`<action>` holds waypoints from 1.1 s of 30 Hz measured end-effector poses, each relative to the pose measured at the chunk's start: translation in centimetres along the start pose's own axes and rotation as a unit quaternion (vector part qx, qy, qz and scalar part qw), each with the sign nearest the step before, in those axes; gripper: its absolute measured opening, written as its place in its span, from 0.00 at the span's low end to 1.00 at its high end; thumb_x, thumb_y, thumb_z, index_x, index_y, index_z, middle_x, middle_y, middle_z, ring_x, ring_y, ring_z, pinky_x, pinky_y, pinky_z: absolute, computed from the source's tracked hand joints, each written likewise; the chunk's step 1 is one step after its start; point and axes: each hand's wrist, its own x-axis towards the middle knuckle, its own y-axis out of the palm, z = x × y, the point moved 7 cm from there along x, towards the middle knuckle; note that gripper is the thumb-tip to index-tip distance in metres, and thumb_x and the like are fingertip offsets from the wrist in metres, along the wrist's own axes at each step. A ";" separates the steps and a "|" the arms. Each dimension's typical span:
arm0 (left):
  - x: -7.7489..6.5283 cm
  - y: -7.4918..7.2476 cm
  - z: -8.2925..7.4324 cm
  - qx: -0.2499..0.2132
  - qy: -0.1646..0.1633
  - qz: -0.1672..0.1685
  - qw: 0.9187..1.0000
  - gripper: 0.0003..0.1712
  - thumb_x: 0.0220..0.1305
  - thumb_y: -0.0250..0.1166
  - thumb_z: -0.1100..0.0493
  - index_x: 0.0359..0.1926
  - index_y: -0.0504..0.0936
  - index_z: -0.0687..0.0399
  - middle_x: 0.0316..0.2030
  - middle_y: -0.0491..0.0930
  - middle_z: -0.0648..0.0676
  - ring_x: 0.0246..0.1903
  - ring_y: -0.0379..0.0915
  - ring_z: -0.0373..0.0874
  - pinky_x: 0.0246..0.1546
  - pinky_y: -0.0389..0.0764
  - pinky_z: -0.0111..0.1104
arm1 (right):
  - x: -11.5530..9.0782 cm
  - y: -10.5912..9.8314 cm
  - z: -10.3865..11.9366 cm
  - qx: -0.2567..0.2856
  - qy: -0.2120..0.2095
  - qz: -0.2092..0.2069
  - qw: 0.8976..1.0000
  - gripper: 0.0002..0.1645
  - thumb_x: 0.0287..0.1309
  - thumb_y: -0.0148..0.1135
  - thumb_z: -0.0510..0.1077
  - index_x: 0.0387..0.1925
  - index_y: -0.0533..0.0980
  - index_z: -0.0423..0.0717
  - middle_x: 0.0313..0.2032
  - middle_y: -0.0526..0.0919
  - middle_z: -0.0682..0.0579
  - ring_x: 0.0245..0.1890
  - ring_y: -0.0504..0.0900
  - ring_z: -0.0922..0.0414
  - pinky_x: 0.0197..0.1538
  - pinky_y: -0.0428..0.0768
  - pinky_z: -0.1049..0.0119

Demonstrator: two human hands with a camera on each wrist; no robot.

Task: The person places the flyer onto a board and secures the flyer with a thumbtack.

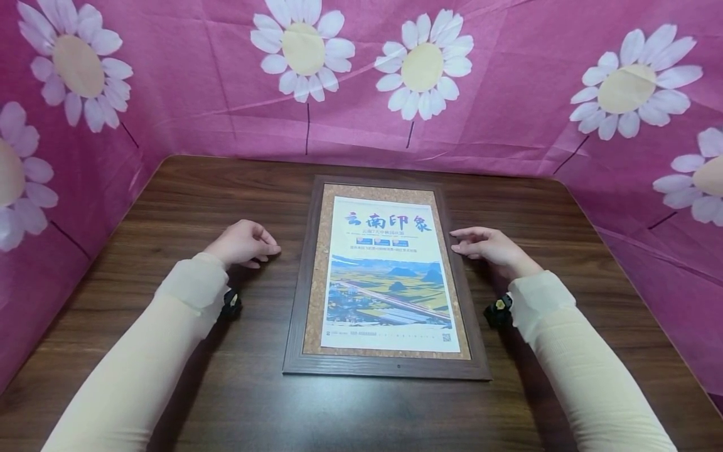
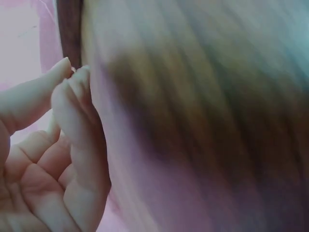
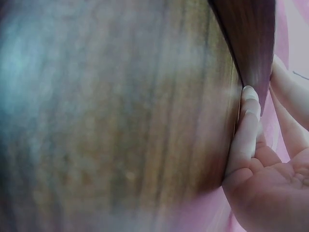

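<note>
A dark brown picture frame [image 1: 299, 301] lies flat on the wooden table, its long sides running away from me. Inside it, a printed poster [image 1: 392, 295] with Chinese characters and a landscape photo lies on a cork backing [image 1: 314, 314]. To the left of the frame, my left hand [image 1: 243, 243] rests near the tabletop with fingers loosely bent, a small gap from the frame and nothing held. My right hand [image 1: 494, 248] reaches in from the right, and its fingertips touch the frame's right edge; the right wrist view shows them against its side.
The wooden table [image 1: 226, 402] spreads around the frame. A pink cloth [image 1: 214, 75] with large white daisies hangs along the back and both sides. A small dark device is strapped at each wrist, below the cuffs.
</note>
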 end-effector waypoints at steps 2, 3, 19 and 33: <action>0.0 0.2 -0.5 -0.004 0.013 0.001 1.000 0.14 0.67 0.66 0.58 0.42 0.80 0.68 0.33 0.82 0.54 0.33 0.77 0.41 0.33 0.85 0.34 | 0.0 0.0 0.0 -0.004 0.000 0.001 1.000 0.35 0.64 0.65 0.45 0.68 0.66 0.35 0.35 0.78 0.65 0.38 0.75 0.68 0.44 0.78 0.74; 0.0 0.3 -0.8 -0.007 0.018 0.001 1.000 0.14 0.67 0.66 0.58 0.43 0.80 0.68 0.33 0.83 0.54 0.32 0.77 0.41 0.33 0.85 0.34 | 0.0 0.0 0.0 -0.004 0.000 0.001 1.000 0.35 0.64 0.65 0.45 0.68 0.66 0.35 0.35 0.78 0.65 0.38 0.75 0.68 0.44 0.78 0.74; 2.2 1.5 -6.1 -0.016 0.067 0.006 0.998 0.12 0.69 0.63 0.61 0.45 0.81 0.67 0.37 0.82 0.60 0.30 0.77 0.41 0.34 0.86 0.34 | -0.1 -0.1 0.1 -0.011 -0.005 -0.002 1.000 0.34 0.65 0.64 0.44 0.67 0.67 0.34 0.33 0.79 0.66 0.36 0.75 0.69 0.43 0.77 0.74; 5.8 3.3 -12.2 -0.067 0.067 -0.010 0.995 0.11 0.67 0.64 0.63 0.45 0.82 0.67 0.44 0.83 0.64 0.30 0.76 0.43 0.41 0.85 0.39 | -0.1 -0.1 0.1 -0.026 0.005 -0.006 1.000 0.34 0.64 0.65 0.46 0.67 0.68 0.37 0.34 0.78 0.63 0.37 0.74 0.65 0.42 0.76 0.71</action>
